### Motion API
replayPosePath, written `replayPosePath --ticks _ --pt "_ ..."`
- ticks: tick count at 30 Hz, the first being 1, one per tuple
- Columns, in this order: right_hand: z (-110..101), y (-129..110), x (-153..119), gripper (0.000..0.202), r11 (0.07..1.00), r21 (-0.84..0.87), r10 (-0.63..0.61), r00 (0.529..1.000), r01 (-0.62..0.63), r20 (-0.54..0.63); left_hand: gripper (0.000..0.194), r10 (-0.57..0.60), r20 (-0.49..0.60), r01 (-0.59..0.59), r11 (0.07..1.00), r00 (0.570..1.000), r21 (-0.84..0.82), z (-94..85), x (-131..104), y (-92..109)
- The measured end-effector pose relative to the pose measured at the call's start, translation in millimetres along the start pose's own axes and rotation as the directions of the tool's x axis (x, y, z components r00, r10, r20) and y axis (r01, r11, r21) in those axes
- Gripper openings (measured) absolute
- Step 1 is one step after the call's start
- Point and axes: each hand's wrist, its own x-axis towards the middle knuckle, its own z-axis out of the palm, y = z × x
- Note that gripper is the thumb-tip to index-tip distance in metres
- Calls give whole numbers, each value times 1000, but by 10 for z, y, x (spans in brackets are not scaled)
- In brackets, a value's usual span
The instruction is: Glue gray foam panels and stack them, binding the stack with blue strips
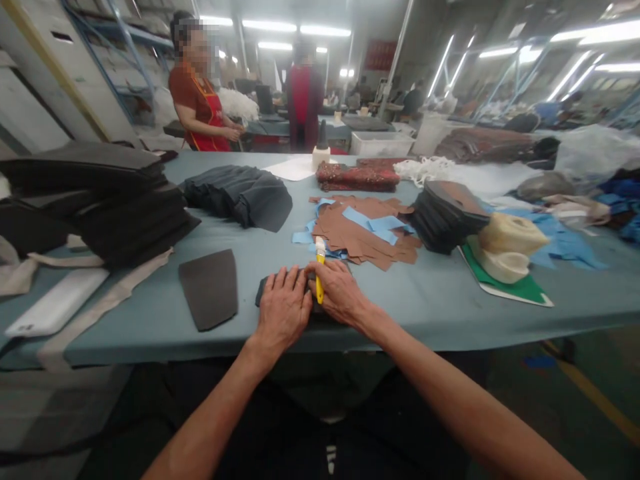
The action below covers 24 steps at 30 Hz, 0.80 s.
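My left hand lies flat with its fingers spread on a dark piece near the table's front edge. Beside it, my right hand holds a brush with a yellow handle, bristles pointing away from me. The right fingers also rest on the dark piece, which both hands largely cover. A separate dark grey panel lies flat to the left. Just beyond my hands is a spread pile of brown pieces with blue strips on and around it.
Dark stacks stand at left and right. Grey fabric lies behind the panel. A cream container sits on a green board. A white device is far left. Two people stand beyond the table.
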Motion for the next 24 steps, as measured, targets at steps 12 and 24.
replayPosePath --ticks 12,24 --pt "77 -110 54 35 998 -50 25 997 -29 -73 52 92 -130 -78 991 987 110 134 1 -205" --pt "38 -109 30 27 988 110 119 990 -110 -78 61 75 -16 -75 997 997 22 55 9 -264"
